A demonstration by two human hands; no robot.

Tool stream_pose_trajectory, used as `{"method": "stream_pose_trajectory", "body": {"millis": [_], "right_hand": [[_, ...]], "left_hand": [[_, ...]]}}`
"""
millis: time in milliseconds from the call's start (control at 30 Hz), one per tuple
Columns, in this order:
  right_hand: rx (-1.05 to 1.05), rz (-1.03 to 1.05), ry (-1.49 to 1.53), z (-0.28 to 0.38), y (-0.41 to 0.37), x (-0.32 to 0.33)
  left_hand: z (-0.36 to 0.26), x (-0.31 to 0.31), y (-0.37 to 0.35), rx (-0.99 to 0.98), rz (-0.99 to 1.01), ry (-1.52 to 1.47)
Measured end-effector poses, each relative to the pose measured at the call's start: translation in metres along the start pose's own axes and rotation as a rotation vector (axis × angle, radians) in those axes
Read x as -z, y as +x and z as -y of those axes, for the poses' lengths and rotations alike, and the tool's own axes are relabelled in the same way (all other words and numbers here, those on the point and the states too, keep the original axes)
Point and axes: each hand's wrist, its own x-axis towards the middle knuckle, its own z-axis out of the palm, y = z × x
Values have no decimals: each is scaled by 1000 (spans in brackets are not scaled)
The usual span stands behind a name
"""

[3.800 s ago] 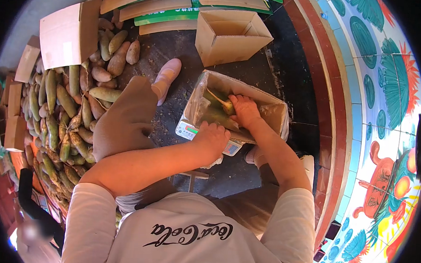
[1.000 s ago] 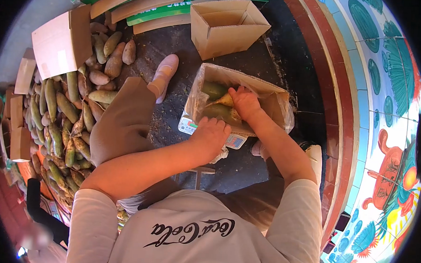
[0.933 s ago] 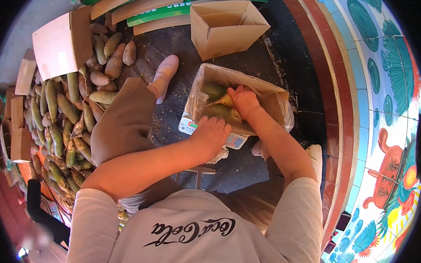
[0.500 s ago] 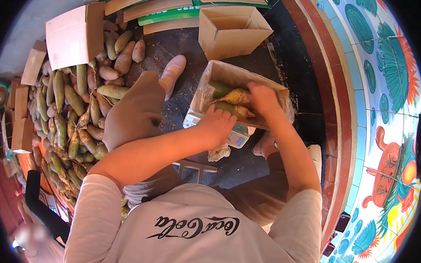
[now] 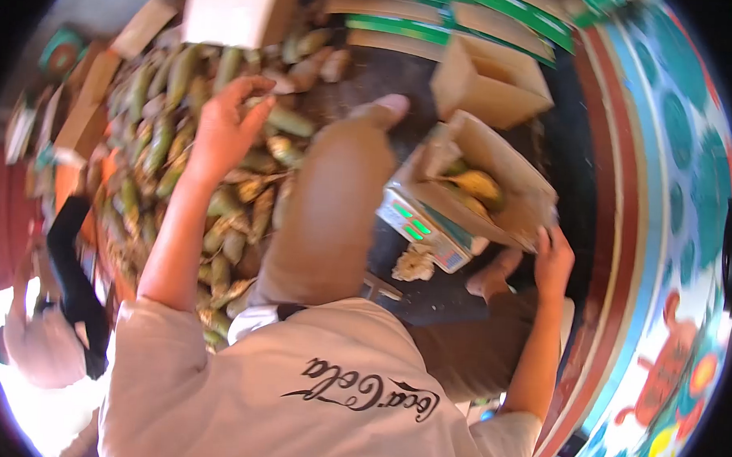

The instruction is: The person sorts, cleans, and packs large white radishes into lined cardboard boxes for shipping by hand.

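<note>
My left hand (image 5: 228,124) is raised over the pile of long green and brown tubers (image 5: 170,134), its thumb and fingers apart and nothing between them. At the near right corner of an open cardboard box (image 5: 511,174), my right hand (image 5: 553,261) touches the cardboard, fingers around its edge. Several yellow and green tubers (image 5: 476,187) lie inside that box. The box stands on a white digital scale (image 5: 421,231) with lit green displays.
A second open cardboard box (image 5: 491,83) stands behind the scale. Flattened green and brown cartons (image 5: 395,25) lie at the top. A pale box (image 5: 232,10) sits on the pile. At the lower left is another person (image 5: 46,341). A painted wall runs along the right.
My left hand has left the box and moved over the pile. My right hand has come out of the box to its near right corner. The view has turned left.
</note>
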Motion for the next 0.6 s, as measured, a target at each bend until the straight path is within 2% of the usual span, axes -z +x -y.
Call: {"method": "stream_pose_trajectory", "body": {"millis": [33,100,133,167,233,333,400,467,500,600], "right_hand": [[44,-28,5,-2,-2,-5],[79,34,9,4,-4,-8],[81,45,20,8,-6,-9],[103,72,-16,8,-8,-10],[171,75,-3,9,-11,-16],[181,114,-54,10,-15,-24],[187,121,-57,15,-16,-27],[203,124,-65,18,-21,-29],[221,121,-70,19,-23,-31],[266,131,-128,19,-30,-35]], "left_hand": [[40,11,-12,-174,-83,166],[85,33,-48,8,-67,317],[126,41,-67,39,-60,352],[146,48,-90,166,-72,329],[186,58,-136,412,3,495],[259,55,-206,634,74,538],[259,51,-235,867,195,554],[309,35,-275,1011,296,580],[310,34,-286,1085,348,592],[303,33,-318,1179,460,509]]}}
